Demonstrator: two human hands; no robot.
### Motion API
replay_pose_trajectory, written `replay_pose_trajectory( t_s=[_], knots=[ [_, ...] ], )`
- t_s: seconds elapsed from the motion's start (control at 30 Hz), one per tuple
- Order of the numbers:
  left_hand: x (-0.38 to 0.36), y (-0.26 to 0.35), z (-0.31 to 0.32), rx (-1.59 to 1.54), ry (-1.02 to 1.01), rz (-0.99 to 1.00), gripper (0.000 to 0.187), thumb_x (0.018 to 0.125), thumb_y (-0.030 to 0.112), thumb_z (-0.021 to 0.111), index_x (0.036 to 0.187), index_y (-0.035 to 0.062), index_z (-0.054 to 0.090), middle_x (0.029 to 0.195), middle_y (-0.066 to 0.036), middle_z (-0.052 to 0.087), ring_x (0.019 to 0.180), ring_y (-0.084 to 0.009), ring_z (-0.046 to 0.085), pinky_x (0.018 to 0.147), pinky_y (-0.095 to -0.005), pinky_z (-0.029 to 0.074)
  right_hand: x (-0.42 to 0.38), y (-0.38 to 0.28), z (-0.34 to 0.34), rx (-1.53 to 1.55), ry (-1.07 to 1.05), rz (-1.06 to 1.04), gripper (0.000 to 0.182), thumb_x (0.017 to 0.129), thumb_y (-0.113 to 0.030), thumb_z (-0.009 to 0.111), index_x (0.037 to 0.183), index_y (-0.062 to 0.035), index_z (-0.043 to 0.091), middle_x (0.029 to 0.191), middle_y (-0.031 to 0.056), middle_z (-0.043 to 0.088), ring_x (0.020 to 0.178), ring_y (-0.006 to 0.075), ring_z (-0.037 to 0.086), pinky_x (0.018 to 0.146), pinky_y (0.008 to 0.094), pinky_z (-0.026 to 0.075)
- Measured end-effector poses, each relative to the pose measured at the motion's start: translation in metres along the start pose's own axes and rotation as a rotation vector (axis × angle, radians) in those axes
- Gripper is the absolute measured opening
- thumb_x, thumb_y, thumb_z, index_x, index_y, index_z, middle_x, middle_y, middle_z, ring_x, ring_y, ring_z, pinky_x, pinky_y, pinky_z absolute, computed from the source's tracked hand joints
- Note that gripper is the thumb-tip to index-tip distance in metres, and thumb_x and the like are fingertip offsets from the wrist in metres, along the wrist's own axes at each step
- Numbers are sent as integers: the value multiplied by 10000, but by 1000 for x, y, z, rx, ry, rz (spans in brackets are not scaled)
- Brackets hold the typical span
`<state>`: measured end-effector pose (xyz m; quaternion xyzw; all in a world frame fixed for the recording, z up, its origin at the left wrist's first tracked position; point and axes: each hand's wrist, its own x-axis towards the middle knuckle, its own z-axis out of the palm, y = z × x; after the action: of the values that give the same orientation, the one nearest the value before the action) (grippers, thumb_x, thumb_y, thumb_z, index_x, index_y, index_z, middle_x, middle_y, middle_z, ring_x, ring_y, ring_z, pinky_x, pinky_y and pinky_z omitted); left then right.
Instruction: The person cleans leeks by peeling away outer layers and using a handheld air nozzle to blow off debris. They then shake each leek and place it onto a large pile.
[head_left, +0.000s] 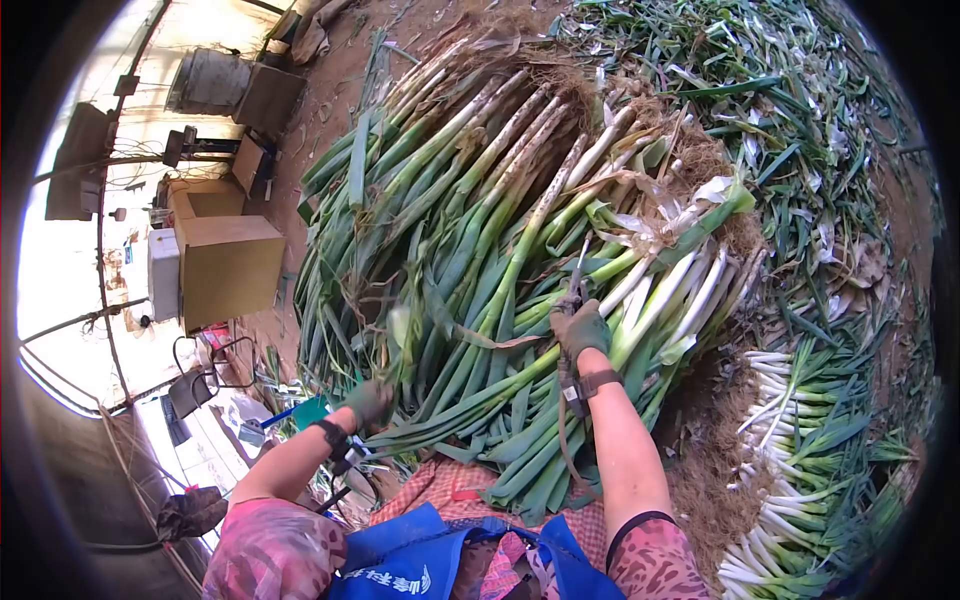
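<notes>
A heap of leeks (500, 220) lies before me, long green leaves toward me and soil-stained stems and roots farther off. My right hand (582, 330), in a dark green glove, is closed around an air blow gun (578, 275). Its thin metal nozzle points up and away over the heap, and a hose (572, 440) hangs below. My left hand (370, 404), gloved too, is closed at the left edge of the leaves; what its fingers hold is hidden. Just above it, a pale green-and-white piece (400, 325) is smeared by motion.
Cleaned leeks (790, 450) with white stems lie in a row on the right. Stripped leaves (770, 110) cover the ground at the upper right. Loose roots (705, 500) pile up beside me. On the left stand a cardboard box (230, 270) and a metal-framed chair (195, 385).
</notes>
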<state>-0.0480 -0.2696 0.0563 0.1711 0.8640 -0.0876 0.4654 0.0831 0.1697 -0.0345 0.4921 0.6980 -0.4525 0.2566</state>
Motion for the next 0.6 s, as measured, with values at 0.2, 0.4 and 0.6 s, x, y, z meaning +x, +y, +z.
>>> replay_pose_trajectory(
  t_s=[0.2,0.4,0.6],
  knots=[
    [-153,-6,66,86,-631,78,446,936,494,566,1025,77,695,895,-173,705,808,-332,684,747,-430,539,0,4,1,61,6,9,690,786,-515,655,1197,22,516,1160,280,654,1112,415,632,961,456,492],
    [-79,2,-30,352,-710,135,445,942,486,575,1072,73,681,877,-141,696,779,-275,666,730,-403,541,-7,-2,-10,79,-55,28,662,795,-456,660,1221,11,462,1168,277,649,1115,402,636,954,455,495],
    [-30,294,-491,-115,1054,562,531,882,446,689,1265,91,589,1019,-89,697,875,-215,640,790,-390,517,-10,1,-12,109,-41,-17,658,758,-422,702,1195,11,470,1161,276,650,1103,401,641,955,449,495]
  ],
)
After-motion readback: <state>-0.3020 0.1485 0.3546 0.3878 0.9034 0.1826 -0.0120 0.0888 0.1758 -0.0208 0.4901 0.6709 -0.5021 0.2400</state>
